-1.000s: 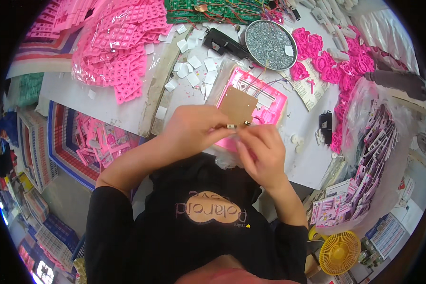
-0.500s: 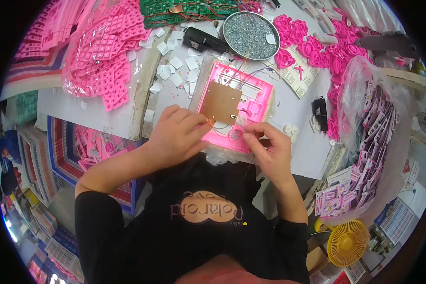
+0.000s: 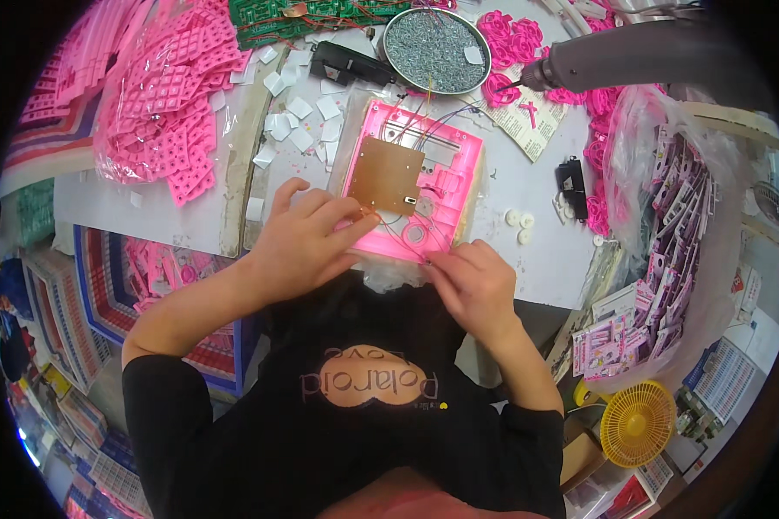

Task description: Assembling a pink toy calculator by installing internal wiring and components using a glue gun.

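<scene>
Fingers of the right hand (image 3: 476, 285) have slid down to the rim of the pink housing (image 3: 464, 160), at five o'clock from its middle, and look pinched on thin wires (image 3: 396, 232), though the wire ends are too small to make out. A second ago both hands met over the lower edge of the brown board (image 3: 381, 177); now they stand apart. The left hand (image 3: 299, 238) is at eight o'clock, its fingers bent loosely by the board's lower corner, beside orange wire; whether they grasp it I cannot tell. That parting, I judge, leaves the wires drawn out across the housing's lower part, with its round ring in plain sight. The housing lies open-side up on the bench (image 3: 541, 268), brown board over its left half. At two o'clock a grey power screwdriver (image 3: 632, 65) reaches farther into view, though the whole view has shifted as well.

As for writing, the black shirt (image 3: 372, 441) at six o'clock carries large lettering that appears upside down. Printed paper (image 3: 535, 143) at two o'clock bears small dense print, and printed cards (image 3: 619, 342) at four o'clock show pink and white graphics.
</scene>
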Demonstrator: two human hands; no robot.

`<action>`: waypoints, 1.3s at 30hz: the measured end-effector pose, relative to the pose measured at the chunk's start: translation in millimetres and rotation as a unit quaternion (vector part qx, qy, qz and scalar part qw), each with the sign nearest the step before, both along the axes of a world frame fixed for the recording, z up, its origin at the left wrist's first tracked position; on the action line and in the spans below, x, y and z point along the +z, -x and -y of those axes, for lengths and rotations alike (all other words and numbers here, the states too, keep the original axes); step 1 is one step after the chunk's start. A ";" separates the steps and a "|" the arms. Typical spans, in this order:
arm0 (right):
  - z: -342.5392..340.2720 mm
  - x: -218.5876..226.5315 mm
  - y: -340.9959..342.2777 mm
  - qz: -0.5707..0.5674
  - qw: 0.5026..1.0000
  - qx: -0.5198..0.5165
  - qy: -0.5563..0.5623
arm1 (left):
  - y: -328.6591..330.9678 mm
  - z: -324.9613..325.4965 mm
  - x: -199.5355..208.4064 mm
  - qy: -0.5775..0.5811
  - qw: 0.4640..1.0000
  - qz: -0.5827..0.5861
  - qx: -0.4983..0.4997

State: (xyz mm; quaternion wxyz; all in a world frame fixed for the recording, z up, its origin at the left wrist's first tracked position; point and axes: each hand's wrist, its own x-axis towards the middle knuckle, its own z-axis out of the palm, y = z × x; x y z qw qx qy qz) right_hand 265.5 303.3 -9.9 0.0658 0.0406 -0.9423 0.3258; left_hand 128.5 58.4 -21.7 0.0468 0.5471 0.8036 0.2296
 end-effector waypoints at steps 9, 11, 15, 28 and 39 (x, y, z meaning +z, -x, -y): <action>-7.8 -50.4 -9.2 -0.106 0.985 0.003 0.136 | -50.4 -33.1 -18.7 -0.128 0.991 0.042 -0.009; -5.8 -52.1 -10.7 -0.110 0.984 0.002 0.139 | -49.6 -35.3 -19.4 -0.134 0.990 0.030 -0.014; -0.5 -52.6 -8.9 -0.108 0.983 0.007 0.149 | -44.4 -33.3 -19.9 -0.131 0.991 0.029 -0.025; 2.4 15.3 25.4 0.051 0.991 0.110 -0.047 | -10.2 2.8 -12.7 -0.073 0.992 -0.059 0.084; -7.4 -33.9 -10.6 -0.152 0.986 0.054 -0.047 | -28.2 -11.4 -11.1 -0.089 0.995 -0.034 0.007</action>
